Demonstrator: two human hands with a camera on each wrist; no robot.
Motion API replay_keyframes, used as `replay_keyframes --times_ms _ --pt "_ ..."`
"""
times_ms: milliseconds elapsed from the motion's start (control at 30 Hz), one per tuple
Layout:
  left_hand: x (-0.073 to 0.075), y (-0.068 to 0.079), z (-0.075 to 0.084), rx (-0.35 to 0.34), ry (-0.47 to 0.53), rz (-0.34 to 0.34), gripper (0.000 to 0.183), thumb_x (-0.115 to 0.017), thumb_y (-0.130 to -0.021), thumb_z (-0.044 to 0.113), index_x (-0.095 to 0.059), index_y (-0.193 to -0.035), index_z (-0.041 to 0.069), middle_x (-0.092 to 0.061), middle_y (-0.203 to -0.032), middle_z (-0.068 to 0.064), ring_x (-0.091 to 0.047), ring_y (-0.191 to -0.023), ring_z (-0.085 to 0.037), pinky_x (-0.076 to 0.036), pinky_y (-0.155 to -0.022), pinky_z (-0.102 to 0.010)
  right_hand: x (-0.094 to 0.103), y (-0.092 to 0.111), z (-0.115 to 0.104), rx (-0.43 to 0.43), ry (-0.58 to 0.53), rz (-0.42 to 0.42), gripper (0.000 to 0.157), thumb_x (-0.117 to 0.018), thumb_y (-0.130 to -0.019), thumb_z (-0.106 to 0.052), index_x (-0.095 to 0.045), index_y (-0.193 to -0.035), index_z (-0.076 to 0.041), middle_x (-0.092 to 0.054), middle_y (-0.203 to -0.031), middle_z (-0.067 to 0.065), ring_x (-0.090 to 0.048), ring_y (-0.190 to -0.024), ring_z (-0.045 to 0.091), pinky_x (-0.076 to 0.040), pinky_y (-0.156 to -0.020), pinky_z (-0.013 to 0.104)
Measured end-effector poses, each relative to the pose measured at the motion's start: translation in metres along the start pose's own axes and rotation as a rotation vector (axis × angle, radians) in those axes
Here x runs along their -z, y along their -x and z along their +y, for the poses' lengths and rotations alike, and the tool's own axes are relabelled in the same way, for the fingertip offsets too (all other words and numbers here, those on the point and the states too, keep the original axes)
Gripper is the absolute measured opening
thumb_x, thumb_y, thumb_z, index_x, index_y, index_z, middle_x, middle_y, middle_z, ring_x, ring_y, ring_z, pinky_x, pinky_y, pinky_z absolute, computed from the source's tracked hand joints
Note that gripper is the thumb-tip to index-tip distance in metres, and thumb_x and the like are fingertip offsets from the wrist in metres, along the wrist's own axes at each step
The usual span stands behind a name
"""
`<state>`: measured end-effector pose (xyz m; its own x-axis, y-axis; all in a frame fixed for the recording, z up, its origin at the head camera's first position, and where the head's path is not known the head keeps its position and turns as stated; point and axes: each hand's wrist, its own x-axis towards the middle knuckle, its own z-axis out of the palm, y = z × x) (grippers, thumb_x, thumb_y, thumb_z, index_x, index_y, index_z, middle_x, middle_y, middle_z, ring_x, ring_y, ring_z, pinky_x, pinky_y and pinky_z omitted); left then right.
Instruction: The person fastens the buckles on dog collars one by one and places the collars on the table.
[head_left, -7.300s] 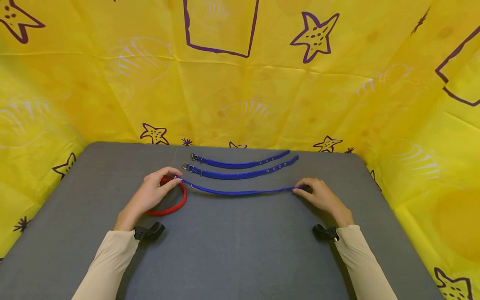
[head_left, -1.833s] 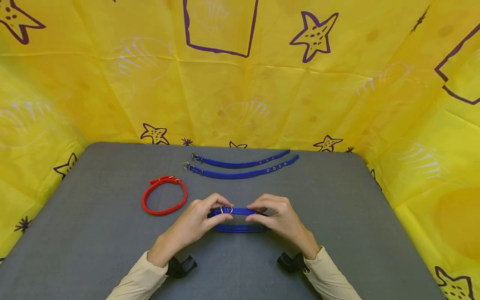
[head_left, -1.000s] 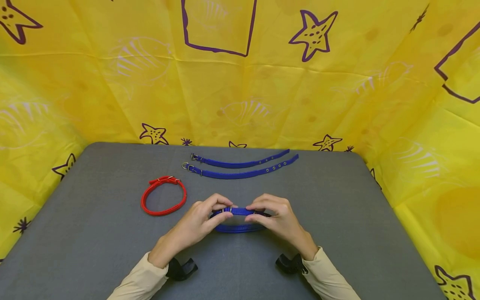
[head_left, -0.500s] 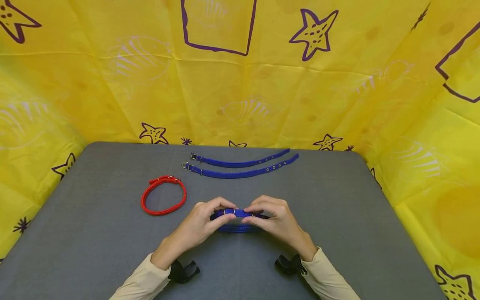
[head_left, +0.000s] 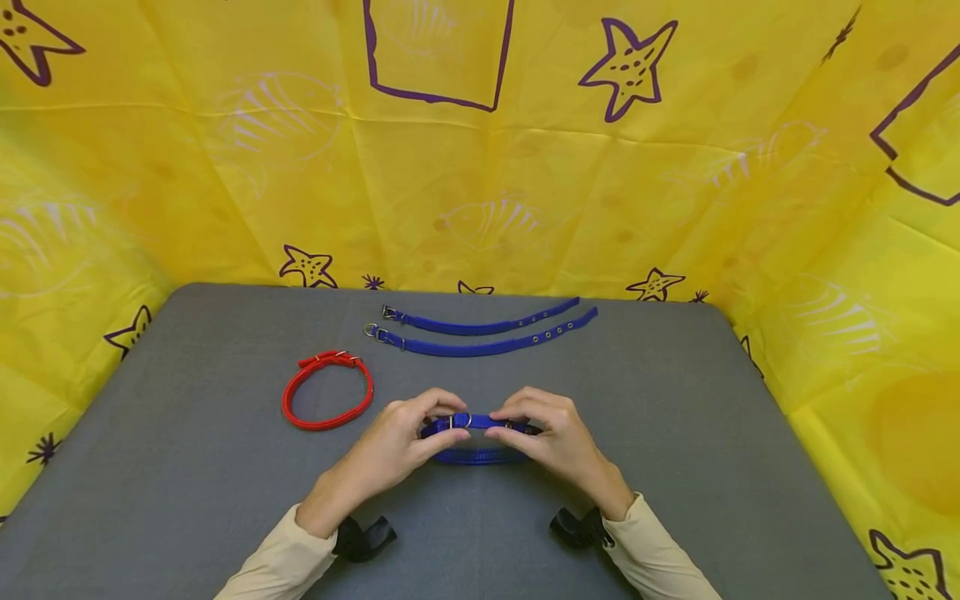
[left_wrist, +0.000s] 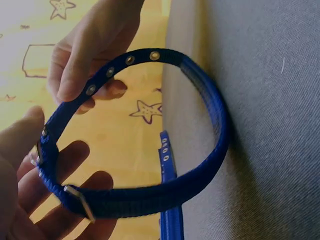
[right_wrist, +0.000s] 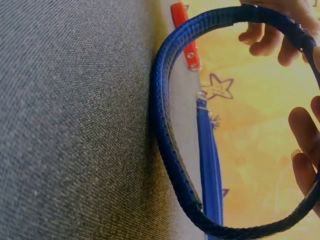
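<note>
A yellow cloth [head_left: 555,208] printed with starfish and fish stands behind and to both sides of the grey table [head_left: 480,533]. Two forearms in beige sleeves [head_left: 277,560] come in from the near edge and slant toward each other, with a black wrist camera [head_left: 363,540] at each wrist. The left-hand grip [head_left: 395,433] and the right-hand grip [head_left: 564,433] face each other just apart, thumbs nearer, fingers farther. Both pinch the held blue collar [head_left: 480,457]: the left its buckle end, the right its end with the holes. It is bent into a loop at the middle of the table, curving round below both grips; whether it touches the table, I cannot tell. Two more blue collars [head_left: 472,350] lie stretched out behind it, side by side. One red collar [head_left: 326,426] rests to the left, curled in a ring. The held strap shows four metal eyelets [left_wrist: 155,56].
</note>
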<state>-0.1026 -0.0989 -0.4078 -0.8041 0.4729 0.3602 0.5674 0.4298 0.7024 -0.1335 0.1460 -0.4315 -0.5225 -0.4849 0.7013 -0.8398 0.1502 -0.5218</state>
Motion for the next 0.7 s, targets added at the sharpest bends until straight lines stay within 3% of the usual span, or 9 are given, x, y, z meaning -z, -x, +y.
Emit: replay_keyframes --times_ms 200,333,500,700 --pt "0.015 0.001 -0.001 0.053 0.065 -0.169 0.033 -0.068 -0.095 0.023 -0.064 -0.127 0.016 -0.071 -0.114 0.003 -0.063 -0.091 -0.006 -0.054 -0.073 -0.024 0.001 0.001 0.0 -0.015 0.007 0.002 0.021 -0.084 -0.075 0.0 -0.076 -0.092 -0.009 -0.069 -0.081 0.002 -0.062 -0.069 0.01 -0.05 -0.062 0.017" --pt "0.021 0.001 -0.001 0.106 0.063 -0.21 0.035 -0.066 -0.096 0.027 -0.063 -0.13 0.018 -0.071 -0.12 0.003 -0.067 -0.1 -0.007 -0.055 -0.08 -0.026 0.0 0.001 0.0 -0.024 0.009 -0.007 0.021 -0.084 -0.075 0.0 -0.076 -0.093 -0.009 -0.069 -0.081 0.002 -0.062 -0.069 0.01 -0.05 -0.062 0.016" --pt "0.019 0.0 -0.002 0.118 0.089 -0.177 0.028 -0.066 -0.096 0.026 -0.063 -0.122 0.017 -0.074 -0.11 -0.002 -0.064 -0.086 -0.004 -0.051 -0.069 -0.023 0.001 0.001 0.0 -0.022 0.007 0.002 0.021 -0.084 -0.075 0.0 -0.076 -0.093 -0.008 -0.07 -0.081 0.002 -0.063 -0.07 0.009 -0.051 -0.063 0.017" --pt "0.011 0.0 -0.003 0.021 0.119 -0.072 0.023 -0.066 -0.095 0.014 -0.058 -0.117 0.011 -0.075 -0.104 -0.005 -0.063 -0.083 -0.004 -0.052 -0.071 -0.027 0.002 -0.001 0.0 -0.002 0.004 0.032 0.018 -0.083 -0.077 -0.003 -0.076 -0.093 -0.007 -0.071 -0.082 0.003 -0.064 -0.072 0.009 -0.053 -0.065 0.017"
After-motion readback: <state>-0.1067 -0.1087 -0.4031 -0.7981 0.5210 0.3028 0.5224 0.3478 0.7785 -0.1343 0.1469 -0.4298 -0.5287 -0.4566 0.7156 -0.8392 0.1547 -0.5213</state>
